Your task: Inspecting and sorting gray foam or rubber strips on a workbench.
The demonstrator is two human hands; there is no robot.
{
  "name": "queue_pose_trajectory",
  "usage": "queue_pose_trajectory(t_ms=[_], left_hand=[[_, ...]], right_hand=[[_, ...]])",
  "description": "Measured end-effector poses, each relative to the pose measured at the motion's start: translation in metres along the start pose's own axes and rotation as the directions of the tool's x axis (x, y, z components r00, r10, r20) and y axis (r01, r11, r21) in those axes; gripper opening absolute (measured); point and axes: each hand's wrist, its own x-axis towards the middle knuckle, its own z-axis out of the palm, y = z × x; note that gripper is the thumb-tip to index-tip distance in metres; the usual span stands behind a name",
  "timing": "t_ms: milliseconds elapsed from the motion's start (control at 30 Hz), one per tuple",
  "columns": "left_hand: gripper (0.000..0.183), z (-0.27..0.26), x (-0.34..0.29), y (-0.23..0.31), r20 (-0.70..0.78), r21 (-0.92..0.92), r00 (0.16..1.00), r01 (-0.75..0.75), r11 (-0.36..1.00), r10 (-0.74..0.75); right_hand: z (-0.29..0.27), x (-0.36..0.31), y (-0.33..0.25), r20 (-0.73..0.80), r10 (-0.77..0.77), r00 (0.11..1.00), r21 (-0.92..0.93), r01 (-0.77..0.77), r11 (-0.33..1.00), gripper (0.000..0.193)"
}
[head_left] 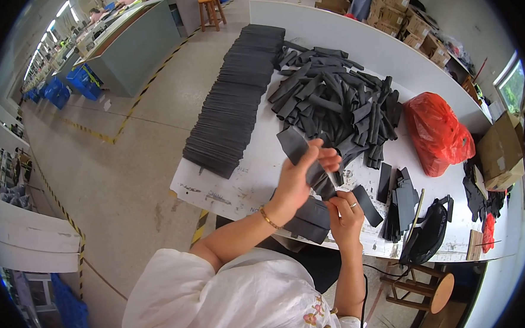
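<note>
A black fabric-like strip [292, 144] runs slantwise between my hands above the table's near edge. My left hand [299, 177] has its thumb and fingers around the strip's upper part, with the fingertips pointing right. At the lower end, my right hand [346, 214] pinches the strip between thumb and fingers. A flat bundle of black pieces [307, 222] lies beneath my hands, partly hidden by them. Just right of my right hand rests a single black piece [368, 207]. Beyond my hands spreads a loose heap of curled black strips [336, 101].
A long, tight row of black pieces [235, 94] lines the white table's [210, 187] left side. To the right are a red plastic bag [436, 132], flat black strips [402, 201], a black pouch [427, 234] and a cardboard box [500, 154]. A wooden stool [441, 292] stands below.
</note>
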Motion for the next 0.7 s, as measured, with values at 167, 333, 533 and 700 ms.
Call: queue_pose_trajectory(t_ms=[167, 333, 533, 700], left_hand=[[0.025, -0.004, 0.011, 0.017, -0.068, 0.108, 0.992, -0.102, 0.989, 0.109], [0.029, -0.006, 0.011, 0.009, -0.121, 0.161, 0.984, -0.109, 0.981, 0.129], [0.035, 0.000, 0.001, -0.002, -0.174, 0.187, 0.977, -0.089, 0.978, 0.122], [0.035, 0.002, -0.002, -0.005, -0.179, 0.182, 0.976, -0.094, 0.979, 0.127]], right_hand=[[0.000, -0.008, -0.002, 0.041, 0.042, 0.998, -0.006, -0.042, 0.999, 0.017], [0.002, -0.016, -0.002, 0.042, 0.068, 0.997, -0.002, -0.068, 0.998, 0.018], [0.006, -0.014, 0.000, 0.010, 0.058, 0.998, 0.019, -0.058, 0.998, 0.019], [0.008, -0.010, 0.001, -0.020, 0.023, 1.000, 0.040, -0.022, 0.999, 0.020]])
